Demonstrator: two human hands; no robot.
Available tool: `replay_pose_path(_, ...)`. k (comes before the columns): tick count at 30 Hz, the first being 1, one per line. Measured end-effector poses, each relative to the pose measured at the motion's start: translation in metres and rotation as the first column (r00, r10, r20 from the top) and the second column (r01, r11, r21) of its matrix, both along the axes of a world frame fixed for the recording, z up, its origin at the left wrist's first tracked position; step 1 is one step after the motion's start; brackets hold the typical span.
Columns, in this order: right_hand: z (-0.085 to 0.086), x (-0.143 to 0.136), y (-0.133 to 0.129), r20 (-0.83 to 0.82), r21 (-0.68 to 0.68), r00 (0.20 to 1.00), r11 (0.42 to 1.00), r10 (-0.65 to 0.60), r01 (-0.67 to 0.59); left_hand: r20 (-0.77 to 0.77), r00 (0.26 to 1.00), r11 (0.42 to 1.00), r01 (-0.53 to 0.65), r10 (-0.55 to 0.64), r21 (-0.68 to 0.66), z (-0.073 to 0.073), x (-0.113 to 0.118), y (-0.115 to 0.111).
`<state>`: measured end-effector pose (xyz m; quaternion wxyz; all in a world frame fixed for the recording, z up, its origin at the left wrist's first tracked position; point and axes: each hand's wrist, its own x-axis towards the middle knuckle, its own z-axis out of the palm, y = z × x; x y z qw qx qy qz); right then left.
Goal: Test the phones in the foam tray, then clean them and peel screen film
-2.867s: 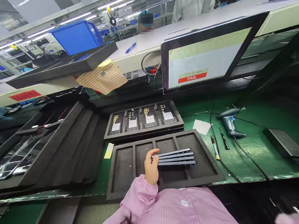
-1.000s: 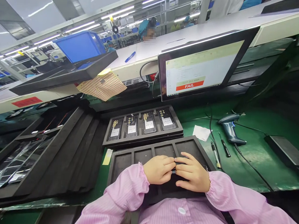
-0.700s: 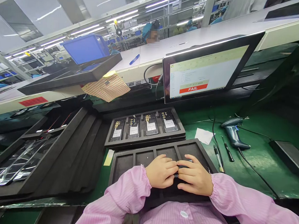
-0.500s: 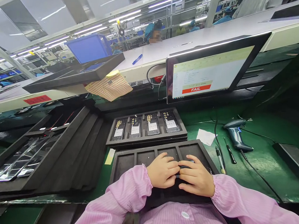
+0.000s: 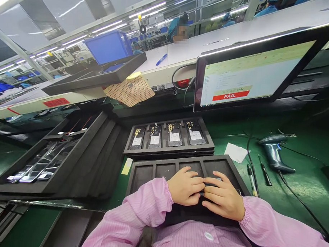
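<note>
My left hand [image 5: 186, 187] and my right hand [image 5: 223, 196] meet over the near black foam tray [image 5: 141, 169]. Between and beneath their fingers is a dark, glossy-edged phone [image 5: 215, 180], mostly covered by the hands. The left fingers curl together at its left side, touching the right fingertips. From the other side, the right fingers bend over it, with the thumb lower down. Just beyond lies another foam tray [image 5: 169, 150] holding several phones [image 5: 175, 136] with their inner boards and white labels showing.
On the right lie a barcode scanner [image 5: 276, 154], a screwdriver [image 5: 265, 170], a pen [image 5: 251, 180] and a white paper [image 5: 236, 152]. A monitor [image 5: 258, 76] showing FAIL stands behind. Stacked foam trays [image 5: 79, 167] lean at left. A co-worker [image 5: 179, 28] sits beyond the shelf.
The camera view has shifted, so the scene sits slightly farther right and the monitor looks larger. Both hands stay together over the phone with little change in grip.
</note>
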<state>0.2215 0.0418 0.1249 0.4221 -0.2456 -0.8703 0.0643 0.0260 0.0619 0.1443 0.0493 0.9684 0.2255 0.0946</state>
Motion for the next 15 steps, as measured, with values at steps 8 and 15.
replay_pose_path(8, 0.0026, 0.0001, 0.0002, 0.024, -0.001, 1.0, 1.0, 0.009, -0.009, 0.001, 1.0, 1.0, -0.001, 0.001, 0.018, -0.0013, 0.0005, -0.0001)
replay_pose_path(15, 0.0034, 0.0009, 0.0, 0.036, 0.014, 0.999, 1.0, 0.019, -0.019, -0.024, 1.0, 1.0, 0.003, -0.003, 0.015, 0.0001, 0.0009, -0.0008)
